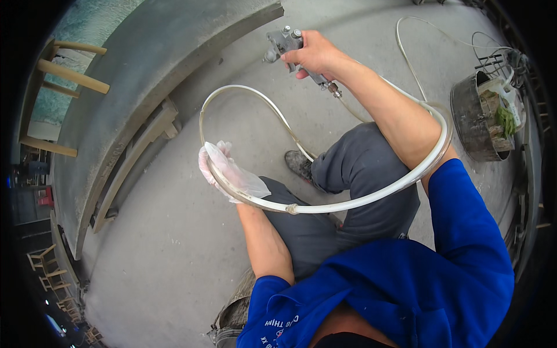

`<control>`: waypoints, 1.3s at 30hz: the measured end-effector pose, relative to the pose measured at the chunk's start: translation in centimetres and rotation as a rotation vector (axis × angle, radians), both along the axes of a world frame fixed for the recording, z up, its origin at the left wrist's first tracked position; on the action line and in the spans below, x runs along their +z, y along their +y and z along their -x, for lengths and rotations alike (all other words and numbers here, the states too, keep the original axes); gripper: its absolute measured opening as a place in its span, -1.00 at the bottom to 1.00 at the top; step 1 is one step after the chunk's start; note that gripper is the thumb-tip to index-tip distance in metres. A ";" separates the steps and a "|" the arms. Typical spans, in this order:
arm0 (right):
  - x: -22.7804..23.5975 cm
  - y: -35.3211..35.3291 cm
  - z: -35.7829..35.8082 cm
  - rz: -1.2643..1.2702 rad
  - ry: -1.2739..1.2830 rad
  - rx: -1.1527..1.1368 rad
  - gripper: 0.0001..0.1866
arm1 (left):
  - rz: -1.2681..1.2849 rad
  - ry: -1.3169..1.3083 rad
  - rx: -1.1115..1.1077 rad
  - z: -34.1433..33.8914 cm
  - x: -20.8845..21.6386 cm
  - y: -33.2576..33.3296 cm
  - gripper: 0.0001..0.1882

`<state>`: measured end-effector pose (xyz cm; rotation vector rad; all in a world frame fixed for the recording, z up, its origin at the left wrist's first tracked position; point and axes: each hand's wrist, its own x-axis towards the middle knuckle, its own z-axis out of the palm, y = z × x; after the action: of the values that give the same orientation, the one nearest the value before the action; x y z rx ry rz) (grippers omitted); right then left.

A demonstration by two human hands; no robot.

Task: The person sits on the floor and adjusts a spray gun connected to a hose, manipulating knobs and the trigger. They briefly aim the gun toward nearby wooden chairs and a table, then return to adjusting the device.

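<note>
My right hand [316, 55] is bare and grips a grey metal spray gun [284, 42], its nozzle pointing left toward the long grey bench. A thin hose runs from the fitting under the gun's handle back beneath my right forearm. My left hand [216, 165] wears a loose, see-through plastic glove and is closed round a whitish hose [365, 202]. That hose loops across my lap to my right upper arm, with a clamp or joint [292, 209] along it. Past my left hand it arcs up and down to the floor beside my shoe [299, 163].
The long grey bench [174, 49] curves along the left, with a wooden frame [72, 75] on it. At the right stands a dark metal drum [467, 124] holding rags and tangled lines. More hose [400, 32] trails over the floor. Wooden chair frames [49, 269] stand far left.
</note>
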<state>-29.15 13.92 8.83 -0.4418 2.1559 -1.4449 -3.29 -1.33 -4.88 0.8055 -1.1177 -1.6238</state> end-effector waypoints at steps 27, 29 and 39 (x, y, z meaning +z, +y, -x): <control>1.5 0.3 -1.3 0.094 -0.036 0.094 -0.70 | 0.048 0.033 0.019 0.2 -1.5 -0.6 -0.67; 1.4 0.2 -1.4 0.101 -0.014 0.107 -0.72 | 0.063 0.038 0.012 0.1 -1.8 -0.7 -0.68; 2.7 -0.2 -3.2 0.046 0.206 0.185 -0.47 | 0.090 0.113 -0.026 0.0 -2.9 -1.0 -0.71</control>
<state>-25.93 13.74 11.56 -0.8170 2.1743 -1.3998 -3.28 -2.33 -7.78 0.6356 -1.1159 -1.6084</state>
